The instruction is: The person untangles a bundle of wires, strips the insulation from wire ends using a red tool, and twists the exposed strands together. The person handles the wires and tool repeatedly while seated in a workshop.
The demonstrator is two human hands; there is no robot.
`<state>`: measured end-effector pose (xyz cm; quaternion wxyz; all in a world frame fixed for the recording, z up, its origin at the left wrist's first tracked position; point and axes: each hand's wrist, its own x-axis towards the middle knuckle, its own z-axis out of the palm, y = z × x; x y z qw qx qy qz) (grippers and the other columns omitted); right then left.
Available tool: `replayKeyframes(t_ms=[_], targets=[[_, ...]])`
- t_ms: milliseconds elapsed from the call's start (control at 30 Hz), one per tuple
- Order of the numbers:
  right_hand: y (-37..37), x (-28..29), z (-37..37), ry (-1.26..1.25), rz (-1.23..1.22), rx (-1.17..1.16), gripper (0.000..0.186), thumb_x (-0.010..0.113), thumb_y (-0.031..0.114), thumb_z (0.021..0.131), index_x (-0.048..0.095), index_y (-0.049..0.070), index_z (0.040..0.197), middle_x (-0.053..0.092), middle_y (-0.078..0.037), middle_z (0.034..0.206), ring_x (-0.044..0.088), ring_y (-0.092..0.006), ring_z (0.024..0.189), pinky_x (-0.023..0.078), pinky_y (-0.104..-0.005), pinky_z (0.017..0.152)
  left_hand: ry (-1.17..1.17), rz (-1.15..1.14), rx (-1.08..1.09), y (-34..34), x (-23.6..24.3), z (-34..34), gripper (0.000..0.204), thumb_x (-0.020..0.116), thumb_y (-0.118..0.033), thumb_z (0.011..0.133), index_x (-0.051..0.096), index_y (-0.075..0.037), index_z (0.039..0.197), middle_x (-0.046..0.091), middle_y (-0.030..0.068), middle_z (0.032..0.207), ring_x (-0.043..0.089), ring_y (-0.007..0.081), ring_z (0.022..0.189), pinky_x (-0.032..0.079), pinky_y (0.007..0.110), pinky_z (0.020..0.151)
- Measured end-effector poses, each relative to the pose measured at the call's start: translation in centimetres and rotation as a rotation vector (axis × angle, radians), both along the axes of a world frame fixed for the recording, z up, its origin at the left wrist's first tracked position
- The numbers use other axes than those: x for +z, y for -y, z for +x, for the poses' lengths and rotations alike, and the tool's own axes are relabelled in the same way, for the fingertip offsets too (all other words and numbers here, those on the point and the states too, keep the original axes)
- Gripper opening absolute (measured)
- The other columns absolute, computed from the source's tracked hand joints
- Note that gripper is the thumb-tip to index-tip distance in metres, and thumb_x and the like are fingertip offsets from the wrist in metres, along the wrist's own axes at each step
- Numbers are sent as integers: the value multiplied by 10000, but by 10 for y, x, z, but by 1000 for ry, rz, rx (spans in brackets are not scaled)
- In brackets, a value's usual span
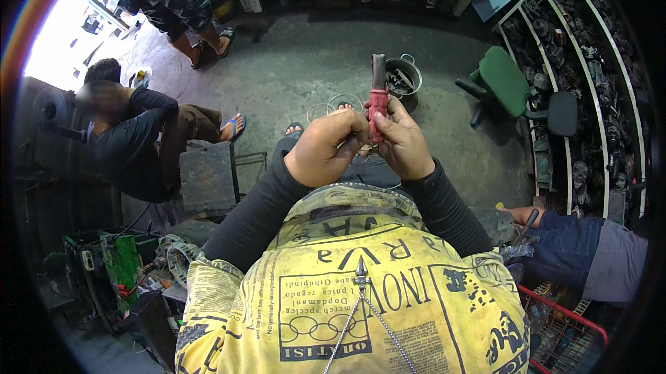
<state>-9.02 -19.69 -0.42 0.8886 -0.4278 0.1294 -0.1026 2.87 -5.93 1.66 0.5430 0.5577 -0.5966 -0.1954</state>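
My right hand (399,138) grips an upright red tool handle (379,112) with a dark grey upper part (378,71), thumb pressed along its side. My left hand (322,149) is closed beside the handle's lower end, fingertips curled toward a small thin piece that I cannot make out clearly. Thin looped cables (316,105) lie on the floor beyond my hands, near my sandalled feet, and some hang below the handle.
A metal pot (411,90) with parts stands ahead. People are seated (128,145) and standing (166,6) at left; another person's legs (576,242) show lower right. A green chair (501,79), parts shelves (590,97), a dark stool (207,180) and red cart (562,318) surround me.
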Motion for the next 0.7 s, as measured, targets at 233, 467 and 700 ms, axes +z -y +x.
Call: replayKeyframes(t_ms=[233,467,700], targets=[[-12,-6,-2,-2,69,-133,300,559,149,939,479,25,1200,570,-52,1033,580,-138,883,509,-292,766,2,-37,99,7,-7,-7,203,518,156,773,480,-3,893,591,89,831,596,137,753,502,260,686],[-17,-15,-10,47,-12,-73,371,460,214,983,455,-37,1257,565,-83,1133,575,-142,1010,464,-280,886,-319,41,224,13,-8,-8,201,540,126,828,417,-31,857,634,98,881,580,99,805,485,238,704],[-12,-8,-12,-27,-593,-28,418,627,254,868,516,-30,1155,614,-92,1027,597,-144,960,475,-284,839,-298,-119,319,19,-3,-1,229,550,136,825,403,-39,838,633,112,875,581,116,809,474,240,726]])
